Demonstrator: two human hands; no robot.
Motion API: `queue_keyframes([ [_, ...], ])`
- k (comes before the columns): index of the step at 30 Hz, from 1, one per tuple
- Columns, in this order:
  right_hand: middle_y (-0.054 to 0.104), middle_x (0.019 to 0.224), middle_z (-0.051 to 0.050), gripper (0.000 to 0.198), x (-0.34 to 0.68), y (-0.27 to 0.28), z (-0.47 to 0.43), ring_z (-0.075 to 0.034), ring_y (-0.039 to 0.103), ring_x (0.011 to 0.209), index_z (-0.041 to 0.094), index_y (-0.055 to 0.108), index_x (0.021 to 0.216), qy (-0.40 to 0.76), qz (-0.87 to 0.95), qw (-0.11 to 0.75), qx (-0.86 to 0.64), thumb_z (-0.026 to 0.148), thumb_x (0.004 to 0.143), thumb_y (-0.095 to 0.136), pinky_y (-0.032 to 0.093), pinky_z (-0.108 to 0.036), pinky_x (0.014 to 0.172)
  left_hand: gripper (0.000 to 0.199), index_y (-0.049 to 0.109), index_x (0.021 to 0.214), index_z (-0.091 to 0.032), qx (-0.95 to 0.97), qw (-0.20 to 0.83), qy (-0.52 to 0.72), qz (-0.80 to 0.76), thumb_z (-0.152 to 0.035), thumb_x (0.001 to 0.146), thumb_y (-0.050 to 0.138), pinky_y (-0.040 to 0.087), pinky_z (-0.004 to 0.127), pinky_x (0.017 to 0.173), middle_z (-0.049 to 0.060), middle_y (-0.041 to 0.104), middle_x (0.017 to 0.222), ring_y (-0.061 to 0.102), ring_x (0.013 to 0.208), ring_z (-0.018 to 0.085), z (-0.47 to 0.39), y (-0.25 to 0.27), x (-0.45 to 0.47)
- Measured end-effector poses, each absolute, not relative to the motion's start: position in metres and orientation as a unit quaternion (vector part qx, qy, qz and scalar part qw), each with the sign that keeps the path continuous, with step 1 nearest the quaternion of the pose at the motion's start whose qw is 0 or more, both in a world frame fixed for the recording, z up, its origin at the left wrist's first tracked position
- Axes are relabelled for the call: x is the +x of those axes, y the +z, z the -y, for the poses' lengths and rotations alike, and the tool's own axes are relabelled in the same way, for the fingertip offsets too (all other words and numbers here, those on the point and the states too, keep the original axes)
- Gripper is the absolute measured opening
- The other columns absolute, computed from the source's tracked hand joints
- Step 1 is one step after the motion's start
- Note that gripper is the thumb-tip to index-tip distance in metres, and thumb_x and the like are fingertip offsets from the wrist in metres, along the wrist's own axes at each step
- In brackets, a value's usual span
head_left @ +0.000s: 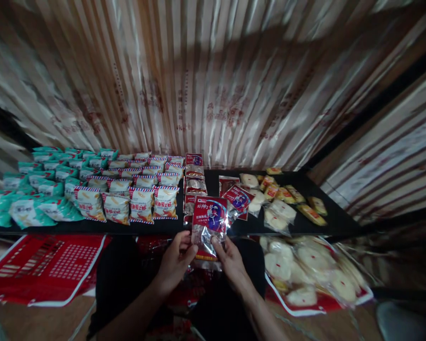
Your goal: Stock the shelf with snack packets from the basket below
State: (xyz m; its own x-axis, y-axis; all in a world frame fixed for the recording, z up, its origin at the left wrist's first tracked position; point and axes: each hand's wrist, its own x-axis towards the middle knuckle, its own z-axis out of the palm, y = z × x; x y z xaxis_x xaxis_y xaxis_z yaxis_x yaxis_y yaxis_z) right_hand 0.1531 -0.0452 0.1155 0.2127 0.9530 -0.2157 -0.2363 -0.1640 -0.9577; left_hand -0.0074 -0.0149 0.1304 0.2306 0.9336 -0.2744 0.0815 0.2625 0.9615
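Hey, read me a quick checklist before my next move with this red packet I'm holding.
1. Right hand gripping the red packet: ok, thumb on its front.
2. Left hand gripping it too: cannot tell; the thumb is at its left edge.
3. Printed front facing you, right way up: ok.
4. Packet's seals intact: cannot tell, glare and fingers are in the way.
5. Column of red packets on the black table lined up: ok, roughly.
6. Loose red packets to its right squared up: not ok, overlapping at angles.
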Motion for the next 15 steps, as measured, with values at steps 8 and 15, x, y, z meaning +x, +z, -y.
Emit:
queue_keyframes([
  [8,0.069,0.105,-0.008,0.059,0.164,0.119,0.032,-0.025,0.064,0.098,0.021,0.055,0.115,0.542,0.283,0.577,-0.542,0.052,0.068,0.071,0.050,-0.036,0.085,0.028,0.058,0.092,-0.017,0.452,0.631,0.386,-0.499,-0.030,0.068,0.062,0.047,0.025,0.064,0.004,0.068,0.076,0.064,0.072,0.019,-0.002,0.126,0.023],
  [15,0.069,0.106,-0.008,0.081,0.186,0.107,0.002,-0.026,0.064,0.099,0.023,0.042,0.132,0.501,0.259,0.605,-0.562,0.047,0.062,0.076,0.050,-0.038,0.086,0.033,0.056,0.107,-0.019,0.494,0.569,0.393,-0.527,-0.023,0.074,0.055,0.048,0.025,0.065,0.002,0.068,0.080,0.064,0.072,0.017,-0.038,0.117,0.051],
])
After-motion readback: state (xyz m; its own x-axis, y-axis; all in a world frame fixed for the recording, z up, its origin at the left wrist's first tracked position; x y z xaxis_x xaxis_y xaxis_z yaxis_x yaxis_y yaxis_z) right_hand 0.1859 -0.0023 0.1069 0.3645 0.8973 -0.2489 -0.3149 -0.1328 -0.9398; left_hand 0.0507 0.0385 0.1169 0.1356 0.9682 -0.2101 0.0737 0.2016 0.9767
